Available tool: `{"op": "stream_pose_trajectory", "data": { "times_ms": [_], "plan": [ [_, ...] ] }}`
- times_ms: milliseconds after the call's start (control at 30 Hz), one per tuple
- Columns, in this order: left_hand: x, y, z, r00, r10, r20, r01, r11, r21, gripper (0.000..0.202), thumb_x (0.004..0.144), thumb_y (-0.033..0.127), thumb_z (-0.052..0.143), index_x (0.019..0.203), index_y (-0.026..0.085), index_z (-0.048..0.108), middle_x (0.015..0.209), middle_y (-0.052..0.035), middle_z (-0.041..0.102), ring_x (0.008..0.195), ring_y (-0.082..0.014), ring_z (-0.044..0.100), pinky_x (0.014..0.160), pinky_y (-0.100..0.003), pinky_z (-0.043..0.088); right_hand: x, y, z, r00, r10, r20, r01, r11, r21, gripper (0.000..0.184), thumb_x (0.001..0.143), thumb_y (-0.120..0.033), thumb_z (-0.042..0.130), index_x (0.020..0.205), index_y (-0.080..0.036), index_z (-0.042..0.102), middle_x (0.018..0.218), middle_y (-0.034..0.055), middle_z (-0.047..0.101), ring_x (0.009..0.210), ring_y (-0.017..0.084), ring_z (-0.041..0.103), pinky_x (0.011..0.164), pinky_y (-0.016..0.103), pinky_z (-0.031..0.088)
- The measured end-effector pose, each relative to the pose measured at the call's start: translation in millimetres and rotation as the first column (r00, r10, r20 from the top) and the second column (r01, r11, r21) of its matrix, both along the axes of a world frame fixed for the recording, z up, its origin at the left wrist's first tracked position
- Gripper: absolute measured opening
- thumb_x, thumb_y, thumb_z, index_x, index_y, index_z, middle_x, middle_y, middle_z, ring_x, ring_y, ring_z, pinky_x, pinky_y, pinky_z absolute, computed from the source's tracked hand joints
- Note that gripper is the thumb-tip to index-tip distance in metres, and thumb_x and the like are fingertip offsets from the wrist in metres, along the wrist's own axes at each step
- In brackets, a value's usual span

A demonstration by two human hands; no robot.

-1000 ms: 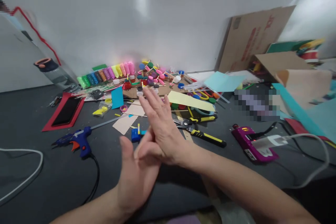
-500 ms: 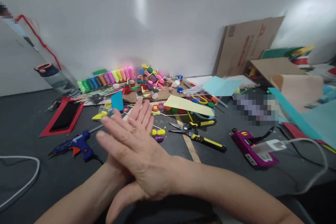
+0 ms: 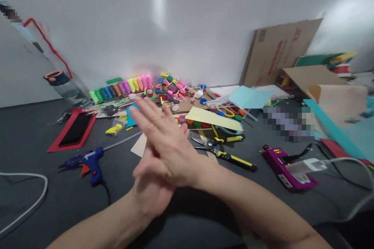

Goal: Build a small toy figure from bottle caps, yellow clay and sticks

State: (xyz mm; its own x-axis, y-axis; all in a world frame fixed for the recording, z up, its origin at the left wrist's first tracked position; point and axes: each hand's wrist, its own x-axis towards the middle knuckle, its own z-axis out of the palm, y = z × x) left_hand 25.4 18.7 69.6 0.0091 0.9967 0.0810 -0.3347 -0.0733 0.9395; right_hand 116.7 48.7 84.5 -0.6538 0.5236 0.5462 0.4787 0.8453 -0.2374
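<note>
Bare right hand (image 3: 171, 148) pressed over bare left hand (image 3: 154, 196), lower centre, right fingers straight, couldn't tell left's or any contents; yellow-and-black-handled metal shears (image 3: 210, 146), right of centre, looked stiff, weighty, best gripped by handles.

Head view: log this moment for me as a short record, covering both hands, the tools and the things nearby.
left hand: under the right hand, partly covered
right hand: laid across the left, fingers extended
between palms: hidden
tool, left side: blue glue gun lying on the table
tool, right side: shears with black-and-yellow handles, blades apart
phone: on a red sheet
power strip: purple, white plug inserted
back: cardboard leaning on a white panel
</note>
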Motion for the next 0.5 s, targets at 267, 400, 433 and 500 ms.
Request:
{"op": "stream_pose_trajectory", "data": {
  "times_ms": [267, 400, 433, 500],
  "plan": [
    [-17, 8, 5.2, 0.995, -0.001, -0.103, 0.009, 0.997, 0.08, 0.071, 0.083, 0.086, 0.031, 0.141, 0.051, 0.051, 0.159, 0.014, 0.041, 0.152, -0.0276, 0.027, 0.117, -0.052, 0.038, -6, -18, 4.7, 0.978, 0.172, 0.117, -0.182, 0.979, 0.086, 0.084, 0.09, -0.071, 0.048, 0.148, -0.012, 0.044, 0.163, 0.0087, 0.033, 0.156, 0.017, 0.01, 0.127, 0.035, 0.012],
    [-10, 0, 7.5, 0.999, -0.011, -0.048, 0.013, 0.999, 0.035, 0.062, 0.092, 0.075, 0.033, 0.143, 0.044, 0.052, 0.154, 0.007, 0.049, 0.147, -0.0285, 0.04, 0.116, -0.051, 0.04, -3, 1, 2.7, 0.999, -0.034, 0.012, 0.034, 0.999, 0.018, 0.078, 0.097, -0.062, 0.045, 0.153, -0.008, 0.037, 0.164, 0.0141, 0.025, 0.156, 0.025, 0.013, 0.126, 0.051, 0.001],
    [-10, 0, 11.3, 0.999, -0.047, -0.008, 0.046, 0.999, -0.003, 0.06, 0.097, 0.068, 0.028, 0.142, 0.039, 0.054, 0.151, 0.0022, 0.055, 0.143, -0.028, 0.045, 0.114, -0.05, 0.043, -2, 4, 0.2, 0.996, -0.084, 0.014, 0.084, 0.996, -0.006, 0.08, 0.097, -0.061, 0.047, 0.153, -0.006, 0.034, 0.165, 0.0166, 0.021, 0.156, 0.027, 0.012, 0.126, 0.055, 0.001],
    [-10, 5, 19.3, 0.952, -0.048, 0.302, 0.107, 0.977, -0.183, 0.061, 0.099, 0.063, 0.026, 0.144, 0.031, 0.053, 0.149, -0.0033, 0.056, 0.145, -0.026, 0.042, 0.118, -0.046, 0.038, -2, 2, -3.0, 0.998, -0.061, 0.028, 0.061, 0.998, -0.008, 0.09, 0.093, -0.066, 0.048, 0.152, 0.0, 0.033, 0.164, 0.0204, 0.022, 0.156, 0.028, 0.011, 0.127, 0.052, 0.006]
  ]
}}
